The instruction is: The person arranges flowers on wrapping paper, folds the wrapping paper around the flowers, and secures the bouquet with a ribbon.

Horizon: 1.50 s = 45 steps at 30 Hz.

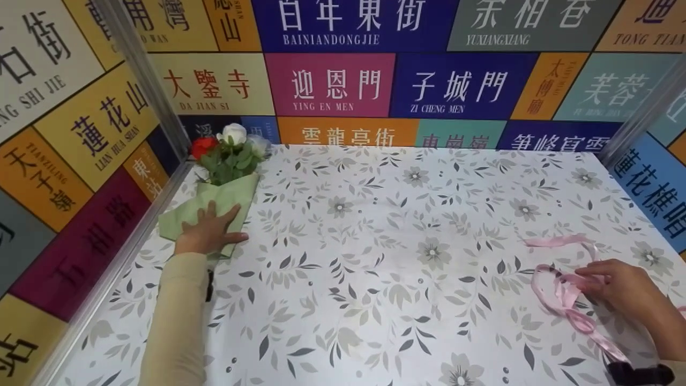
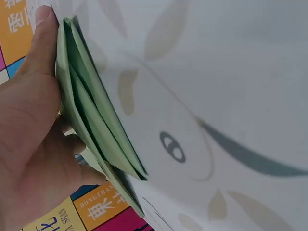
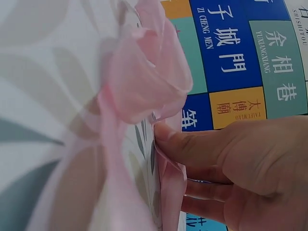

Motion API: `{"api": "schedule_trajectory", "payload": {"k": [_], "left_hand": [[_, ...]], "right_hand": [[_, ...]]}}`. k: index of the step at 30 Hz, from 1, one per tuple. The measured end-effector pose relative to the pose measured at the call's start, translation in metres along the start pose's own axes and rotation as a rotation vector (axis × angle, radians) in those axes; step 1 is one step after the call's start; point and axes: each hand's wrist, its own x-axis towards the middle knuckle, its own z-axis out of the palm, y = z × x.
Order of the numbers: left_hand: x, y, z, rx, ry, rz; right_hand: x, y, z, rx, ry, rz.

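Beige cloth sleeve (image 1: 176,316); left hand (image 1: 209,231) rests, fingers spread, on green-paper-wrapped red-and-white flower bouquet (image 1: 240,188). Right hand (image 1: 624,287) pinches looped pink satin ribbon (image 1: 569,295).

The desk (image 1: 364,321) bears a grey leaf-and-flower print (image 1: 433,252); coloured panels (image 1: 329,86) lettered in Chinese rise along its far, left and right edges.

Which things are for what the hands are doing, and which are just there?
Seems part of the job:
- flowers in green paper, with the left hand spread on the paper
- pink ribbon, pinched by the right hand

Just there:
- table with a leafy pattern
- signs on the walls
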Motion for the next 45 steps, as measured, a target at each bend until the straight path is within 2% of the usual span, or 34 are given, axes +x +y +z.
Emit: {"api": "schedule_trajectory", "payload": {"k": [3, 6, 12, 16, 20, 22, 27, 29, 30, 32, 37, 41, 45], "left_hand": [[0.001, 0.001, -0.001, 0.008, 0.026, 0.008], [0.005, 0.003, -0.003, -0.033, 0.054, 0.011], [0.015, 0.018, -0.008, -0.077, 0.143, 0.059], [0.016, 0.032, -0.011, -0.025, 0.194, 0.072], [0.014, 0.040, -0.011, 0.062, 0.250, 0.061], [0.011, 0.040, -0.009, 0.092, 0.305, 0.069], [0.005, 0.035, 0.002, 0.126, 0.507, 0.094], [0.003, 0.031, 0.005, 0.110, 0.533, 0.089], [0.002, 0.028, 0.006, 0.094, 0.527, 0.084], [0.000, 0.023, 0.007, 0.054, 0.475, 0.072], [-0.006, 0.010, 0.000, -0.079, 0.295, 0.040], [-0.012, 0.005, -0.002, -0.139, 0.184, 0.012], [-0.013, 0.004, -0.002, -0.144, 0.138, 0.009]], "right_hand": [[0.000, -0.002, 0.003, -0.004, 0.072, -0.031], [0.000, -0.005, 0.005, 0.008, 0.126, -0.044], [0.002, -0.019, 0.002, 0.062, 0.130, -0.002], [0.005, -0.034, 0.000, 0.047, 0.218, -0.069], [0.006, -0.047, 0.001, 0.050, 0.261, -0.072], [0.006, -0.050, 0.001, 0.054, 0.273, -0.079], [0.005, -0.054, 0.003, 0.054, 0.292, -0.114], [0.005, -0.054, 0.004, 0.055, 0.287, -0.115], [0.005, -0.054, 0.004, 0.053, 0.288, -0.116], [0.004, -0.053, 0.005, 0.056, 0.283, -0.121], [0.004, -0.053, 0.007, 0.063, 0.262, -0.131], [0.003, -0.050, 0.008, 0.072, 0.226, -0.128], [0.003, -0.047, 0.010, 0.082, 0.195, -0.131]]}}
